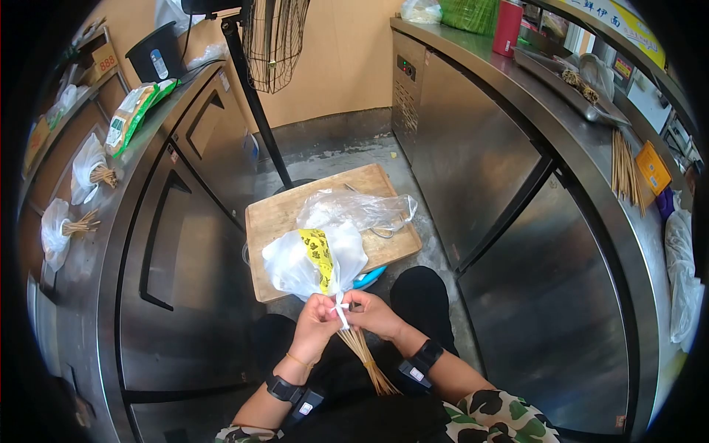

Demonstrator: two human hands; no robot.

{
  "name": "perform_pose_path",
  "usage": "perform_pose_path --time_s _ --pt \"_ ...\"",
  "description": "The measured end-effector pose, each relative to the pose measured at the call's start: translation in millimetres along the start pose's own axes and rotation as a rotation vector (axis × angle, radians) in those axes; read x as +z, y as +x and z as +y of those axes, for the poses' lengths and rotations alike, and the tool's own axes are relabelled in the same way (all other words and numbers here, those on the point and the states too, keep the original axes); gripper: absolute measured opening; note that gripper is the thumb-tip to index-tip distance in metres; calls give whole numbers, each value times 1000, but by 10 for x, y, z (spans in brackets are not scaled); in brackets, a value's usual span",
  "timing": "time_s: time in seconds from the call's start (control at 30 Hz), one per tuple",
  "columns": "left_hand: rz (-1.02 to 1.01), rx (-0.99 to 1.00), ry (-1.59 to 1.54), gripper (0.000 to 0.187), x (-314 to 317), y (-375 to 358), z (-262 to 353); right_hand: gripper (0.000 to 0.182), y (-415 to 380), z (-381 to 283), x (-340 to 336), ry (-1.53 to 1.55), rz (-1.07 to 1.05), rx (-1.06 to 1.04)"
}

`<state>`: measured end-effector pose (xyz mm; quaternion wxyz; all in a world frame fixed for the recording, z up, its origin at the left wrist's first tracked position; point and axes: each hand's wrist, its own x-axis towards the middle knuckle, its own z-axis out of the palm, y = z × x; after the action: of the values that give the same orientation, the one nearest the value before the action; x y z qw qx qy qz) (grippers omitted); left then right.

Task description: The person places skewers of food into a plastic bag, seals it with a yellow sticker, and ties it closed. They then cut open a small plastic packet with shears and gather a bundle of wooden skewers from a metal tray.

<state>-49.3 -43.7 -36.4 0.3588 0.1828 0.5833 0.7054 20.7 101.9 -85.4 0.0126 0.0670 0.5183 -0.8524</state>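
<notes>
A white plastic bag (284,262) with a yellow printed band lies on the near part of a wooden cutting board (267,218). Out of its gathered neck, a bundle of thin wooden skewers (363,360) points toward my lap. My left hand (316,323) pinches the bag's twisted white end at the neck. From the other side, my right hand (375,316) grips the same white knot, its fingers closed. What is inside the bag is hidden. Just beyond it, a crumpled clear plastic bag (347,209) rests on the board.
Steel refrigerated counters stand on the left (159,266) and right (546,295). Wrapped skewer bundles (90,173) sit on the left counter. The right one bears loose skewers (626,171), a tray (565,85) and a red bottle (507,28). A fan (275,44) stands behind the board.
</notes>
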Motion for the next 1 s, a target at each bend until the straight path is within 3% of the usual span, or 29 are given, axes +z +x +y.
perform_pose_path --time_s 0.07,0.17,0.3,0.4,0.53,0.63,0.73,0.77,0.83,0.87,0.93,0.97,1.0 --pt "95 53 -51 24 -104 61 -125 10 9 65 51 138 147 -34" --pt "230 -107 -242 24 -135 43 12 10 24 222 -52 306 314 52" --pt "321 -130 -310 24 -296 18 -90 5 27 182 -7 598 533 30" --pt "340 -131 -376 23 -494 -73 -48 5 97 322 -325 965 522 53" --pt "303 -237 -500 18 -685 -139 -137 12 51 220 -457 1178 477 128" --pt "305 -267 -555 12 -746 -142 -266 13 -36 367 -476 1013 456 142" --pt "370 -303 -477 8 -642 -200 -325 19 -383 176 -297 703 268 286" --pt "379 -307 -476 9 -590 -244 -313 29 -459 271 -342 605 112 315" --pt "69 -327 -449 14 -771 -296 -671 41 -580 131 -193 385 -224 361" --pt "16 -366 -498 22 -723 -354 -710 40 -640 9 -26 192 -178 460" --pt "-216 -479 -527 34 -666 -425 -847 31 -671 146 -48 91 -296 486" --pt "-323 -532 -460 37 -594 -431 -849 34 -714 -163 243 146 -280 307" --pt "-352 -540 -402 42 -464 -496 -779 46 -727 -117 195 150 -191 370"
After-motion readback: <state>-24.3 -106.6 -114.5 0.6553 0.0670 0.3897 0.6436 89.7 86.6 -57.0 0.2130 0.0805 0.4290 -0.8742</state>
